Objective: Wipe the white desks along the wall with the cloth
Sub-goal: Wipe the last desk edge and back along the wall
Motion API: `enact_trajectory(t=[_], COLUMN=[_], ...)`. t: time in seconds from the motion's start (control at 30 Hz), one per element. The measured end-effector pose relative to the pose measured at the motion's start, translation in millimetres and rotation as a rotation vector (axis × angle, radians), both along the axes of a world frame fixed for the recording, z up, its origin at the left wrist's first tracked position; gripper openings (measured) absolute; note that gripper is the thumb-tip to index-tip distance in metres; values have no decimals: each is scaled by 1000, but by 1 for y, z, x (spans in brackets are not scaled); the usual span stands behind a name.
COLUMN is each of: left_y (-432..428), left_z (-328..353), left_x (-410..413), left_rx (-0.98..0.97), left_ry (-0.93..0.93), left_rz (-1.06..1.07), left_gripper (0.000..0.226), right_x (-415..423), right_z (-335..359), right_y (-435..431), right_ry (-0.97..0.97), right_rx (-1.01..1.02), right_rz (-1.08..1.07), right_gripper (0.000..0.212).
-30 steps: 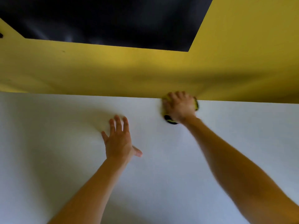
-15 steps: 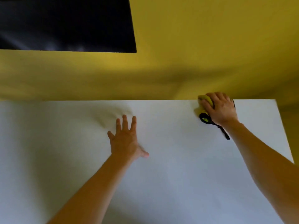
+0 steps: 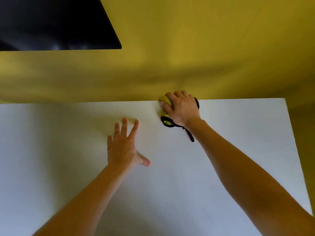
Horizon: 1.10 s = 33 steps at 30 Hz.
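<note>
a yellow wall (image 3: 187, 48) with a dark panel (image 3: 51, 23) rose right behind the white desk (image 3: 238, 133). the left hand (image 3: 123, 145) lay flat on the desk, fingers spread. the right hand (image 3: 181, 108) curled over the yellow cloth (image 3: 164, 103), pressing it where desk met wall.

Most of the yellow cloth with black edging (image 3: 164, 99) lies hidden under the right hand (image 3: 182, 108) at the far edge of the flat white desk top (image 3: 238, 133). Only a yellow bulge, a black loop and a trailing black strip show. The desk top is cut off at left and bottom, as are both forearms. The palm of the left hand (image 3: 121, 147) faces the surface, unseen, and its fingertips are smeared. The dark glossy panel (image 3: 51, 23) is cut off at top and left, its reflections blurred.
</note>
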<state>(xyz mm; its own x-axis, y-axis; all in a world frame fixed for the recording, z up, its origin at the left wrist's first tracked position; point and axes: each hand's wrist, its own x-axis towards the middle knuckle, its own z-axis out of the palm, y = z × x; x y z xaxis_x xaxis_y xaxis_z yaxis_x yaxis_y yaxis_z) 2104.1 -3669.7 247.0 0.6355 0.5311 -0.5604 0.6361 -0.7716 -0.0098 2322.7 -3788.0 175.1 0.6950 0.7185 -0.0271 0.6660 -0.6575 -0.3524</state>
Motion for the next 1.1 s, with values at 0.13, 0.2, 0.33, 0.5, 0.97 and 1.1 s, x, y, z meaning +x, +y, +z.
enact_trajectory(t=[0.13,0.2,0.33,0.5,0.97,1.1], left_y=[1,3,3,2,-1,-6], left_z=[-2,-3,-2,-7,-34,-59], left_x=[-3,-1,-2,-5,-23,-16], left_rx=[-6,6,3,57,46,170], left_ry=[-11,-15,-15,-18,-502,-679], left_rz=[-13,-25,-15,-33,-380,-381], left_gripper=[169,169,168,167,90,61], right_x=[72,70,-4,-58,-6,-50], right_z=[1,3,7,13,5,8], right_y=[-140,-142,1,113,-5,64], right_ry=[-89,-124,-88,76,-73,-16], right_rx=[-108,-161,-155,-87,-160,-99], right_rz=[-302,-436,-183,150,-287,-26], right_gripper=[54,56,52,54,52,48])
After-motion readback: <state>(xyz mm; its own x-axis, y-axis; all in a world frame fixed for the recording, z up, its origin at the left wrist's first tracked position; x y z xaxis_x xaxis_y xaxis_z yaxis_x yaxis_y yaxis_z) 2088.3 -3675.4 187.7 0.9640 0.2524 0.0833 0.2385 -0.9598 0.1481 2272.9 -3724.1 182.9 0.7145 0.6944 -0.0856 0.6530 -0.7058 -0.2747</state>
